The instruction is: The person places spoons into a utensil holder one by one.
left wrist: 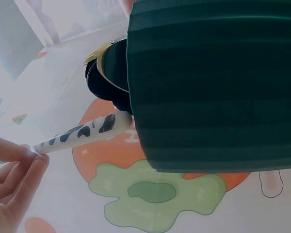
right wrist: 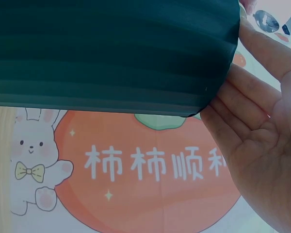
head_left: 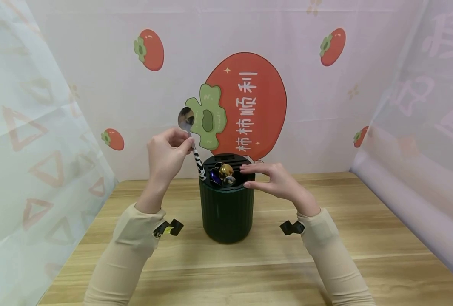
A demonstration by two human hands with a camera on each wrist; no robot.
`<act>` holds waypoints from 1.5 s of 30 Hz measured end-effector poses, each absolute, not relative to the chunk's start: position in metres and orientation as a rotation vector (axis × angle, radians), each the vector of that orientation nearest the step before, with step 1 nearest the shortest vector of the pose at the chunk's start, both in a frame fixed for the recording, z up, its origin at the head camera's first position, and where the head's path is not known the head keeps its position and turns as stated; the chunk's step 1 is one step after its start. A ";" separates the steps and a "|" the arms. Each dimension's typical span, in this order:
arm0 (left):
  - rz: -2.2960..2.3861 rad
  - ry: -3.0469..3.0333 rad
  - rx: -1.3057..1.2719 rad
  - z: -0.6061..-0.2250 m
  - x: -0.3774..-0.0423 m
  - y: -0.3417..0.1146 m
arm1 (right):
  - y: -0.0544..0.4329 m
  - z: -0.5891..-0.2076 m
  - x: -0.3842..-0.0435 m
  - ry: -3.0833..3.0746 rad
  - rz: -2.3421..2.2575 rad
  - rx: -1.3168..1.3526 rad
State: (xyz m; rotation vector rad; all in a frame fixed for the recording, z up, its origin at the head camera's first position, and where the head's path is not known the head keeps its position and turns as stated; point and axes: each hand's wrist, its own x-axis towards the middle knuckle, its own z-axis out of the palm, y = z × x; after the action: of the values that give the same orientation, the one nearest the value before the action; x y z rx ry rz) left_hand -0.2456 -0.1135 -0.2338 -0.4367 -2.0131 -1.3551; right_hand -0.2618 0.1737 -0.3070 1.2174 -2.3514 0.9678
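Observation:
My left hand (head_left: 168, 155) pinches a spoon (head_left: 198, 160) at the neck, between thumb and fingers. Its metal bowl points up, and the white handle with black patches slants down to the left rim of a dark green ribbed utensil holder (head_left: 227, 212). In the left wrist view the handle (left wrist: 82, 133) has its end beside the holder's rim. My right hand (head_left: 274, 180) rests at the holder's right rim, fingers extended, as the right wrist view also shows. Inside the holder sit a gold spoon (head_left: 226, 171), a blue-purple utensil (head_left: 216, 176) and a silver one (head_left: 229, 181).
The holder stands on a wood-grain table (head_left: 226, 272). Close behind it hangs a white backdrop (head_left: 310, 140) printed with persimmons, and pale sheets rise at both sides. A slotted black section (head_left: 224, 157) lies at the back of the holder's top.

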 end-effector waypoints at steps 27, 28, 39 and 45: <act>-1.201 -2.055 -0.693 -0.247 -0.249 -0.104 | 0.172 -0.305 -0.261 -2.359 0.947 1.213; -1.204 -2.061 -0.704 -0.248 -0.249 -0.104 | 0.172 -0.305 -0.261 -2.360 0.945 1.213; -1.109 -2.116 -0.731 -0.260 -0.252 -0.104 | 0.172 -0.307 -0.260 -2.367 0.945 1.202; -1.102 -2.129 -0.722 -0.264 -0.254 -0.104 | 0.172 -0.306 -0.260 -2.374 0.958 1.194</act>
State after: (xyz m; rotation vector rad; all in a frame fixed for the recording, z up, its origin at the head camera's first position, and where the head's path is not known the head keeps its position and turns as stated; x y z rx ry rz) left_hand -0.2543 -0.1041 -0.2640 -0.7221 -2.1294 -1.1020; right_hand -0.2600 0.1721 -0.3065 1.1939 -2.3742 0.9581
